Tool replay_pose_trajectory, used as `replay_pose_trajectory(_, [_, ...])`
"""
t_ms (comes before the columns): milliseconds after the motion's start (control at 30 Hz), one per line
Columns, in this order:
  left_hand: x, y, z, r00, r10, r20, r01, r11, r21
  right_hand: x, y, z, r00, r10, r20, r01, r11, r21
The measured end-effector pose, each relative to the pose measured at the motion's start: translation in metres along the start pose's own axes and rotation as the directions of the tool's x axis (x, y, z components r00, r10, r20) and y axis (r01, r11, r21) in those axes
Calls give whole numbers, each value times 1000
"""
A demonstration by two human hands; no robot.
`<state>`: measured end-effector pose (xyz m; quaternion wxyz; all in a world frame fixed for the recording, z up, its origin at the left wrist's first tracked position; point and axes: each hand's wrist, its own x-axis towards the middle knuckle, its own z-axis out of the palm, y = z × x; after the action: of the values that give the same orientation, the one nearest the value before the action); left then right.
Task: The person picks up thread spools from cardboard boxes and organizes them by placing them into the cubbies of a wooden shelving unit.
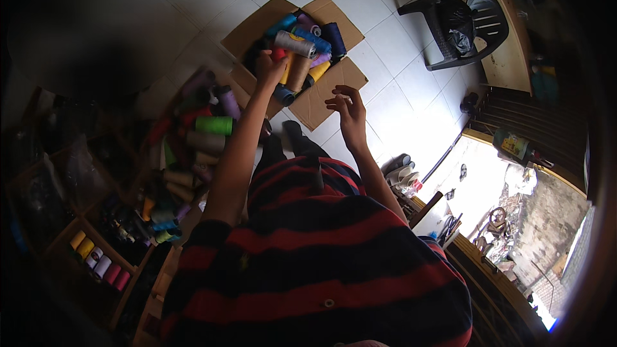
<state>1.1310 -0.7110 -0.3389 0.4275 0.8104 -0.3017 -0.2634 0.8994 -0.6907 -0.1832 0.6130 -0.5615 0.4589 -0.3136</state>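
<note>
An open cardboard box lies on the white tiled floor, filled with several thread cones in blue, grey, purple, orange and tan. My left hand reaches into the box, its fingers closed around a small red thread cone beside a grey cone. My right hand hovers over the box's near flap with its fingers spread and holds nothing. My red and black striped shirt fills the lower middle of the view.
A pile of thread cones, among them a green cone, lies left of my left arm. Dark shelves with more cones stand at lower left. A black plastic chair is at upper right. Shoes and a green bottle sit near a bright doorway.
</note>
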Motion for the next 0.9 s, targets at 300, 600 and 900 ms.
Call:
replay_pose_trajectory(300, [2, -6, -12, 947, -287, 142, 319, 884, -341, -22, 8, 5, 983, 135, -126, -118, 984, 130])
replay_pose_trajectory(600, [-37, 7, -55, 943, -278, 183, 325, 889, -322, 72, 10, 40, 967, -243, 81, 252, 844, -474])
replay_pose_trajectory(900, [-90, 22, -84, 876, -424, 230, 481, 793, -372, 200, -2, 122, 800, -458, 388, 595, 687, -417])
